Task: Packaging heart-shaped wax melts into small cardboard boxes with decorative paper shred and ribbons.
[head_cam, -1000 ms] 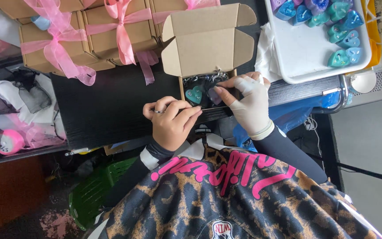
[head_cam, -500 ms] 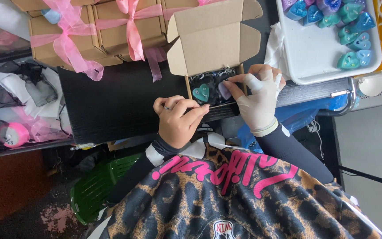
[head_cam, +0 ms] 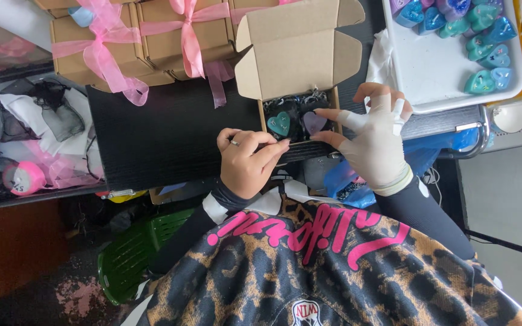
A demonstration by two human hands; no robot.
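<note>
Since a second ago the right hand (head_cam: 377, 145) has opened up: its fingers, pinched down inside the open cardboard box (head_cam: 297, 57) earlier, are now spread, with the forefinger and thumb just at the purple heart-shaped piece (head_cam: 315, 122) and the other fingers lifted away toward the white tray (head_cam: 436, 72). That reads as the purple heart having just been seated and let go, so the box now carries two pieces side by side on dark shredded filling, the teal heart-shaped piece (head_cam: 280, 124) to its left. The left hand (head_cam: 248, 160) has stayed curled at the near edge of the box, fingertips pressing the front wall, gripping nothing loose, steadying it on the black mat (head_cam: 164, 139)

Both hearts lie just beyond the fingertips, the purple one touching or nearly touching the right forefinger; I cannot tell which. More hearts, blue and teal (head_cam: 484, 36), wait in the tray to the far right. Closed boxes tied with pink ribbon (head_cam: 152, 42) stand at the far left
</note>
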